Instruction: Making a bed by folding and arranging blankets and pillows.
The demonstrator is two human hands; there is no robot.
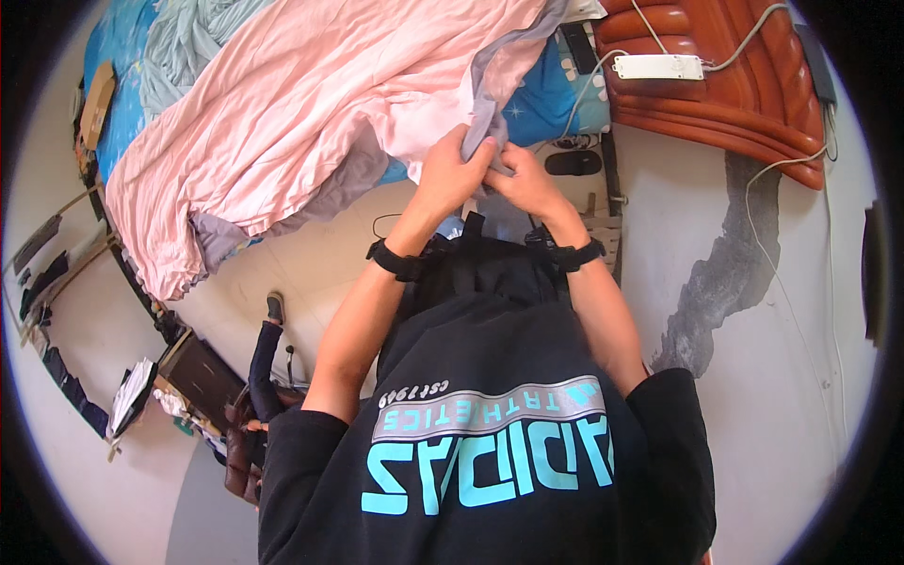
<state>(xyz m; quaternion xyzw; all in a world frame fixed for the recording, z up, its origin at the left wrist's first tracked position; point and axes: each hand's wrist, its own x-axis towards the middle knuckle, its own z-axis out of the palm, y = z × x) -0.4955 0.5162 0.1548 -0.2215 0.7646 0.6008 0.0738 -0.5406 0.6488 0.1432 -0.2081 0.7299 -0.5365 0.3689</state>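
Observation:
A large pink cloth [282, 127] with a grey underside lies rumpled over a bed with a blue patterned sheet [530, 106]. At its near right edge, my left hand [454, 168] pinches the grey edge [484, 127] between thumb and fingers. My right hand [526, 178] grips the same grey edge just to the right, its fingertips close to my left thumb. Part of the edge is hidden behind the fingers. Both wrists wear black bands.
A white power strip [658, 67] with cables rests on the brown leather headboard [713, 92]. Dark slippers [573, 162] lie beneath the bed's right side. A light green cloth [183, 53] and a cardboard piece [97, 106] lie at left. Another person's leg [263, 360] shows at lower left.

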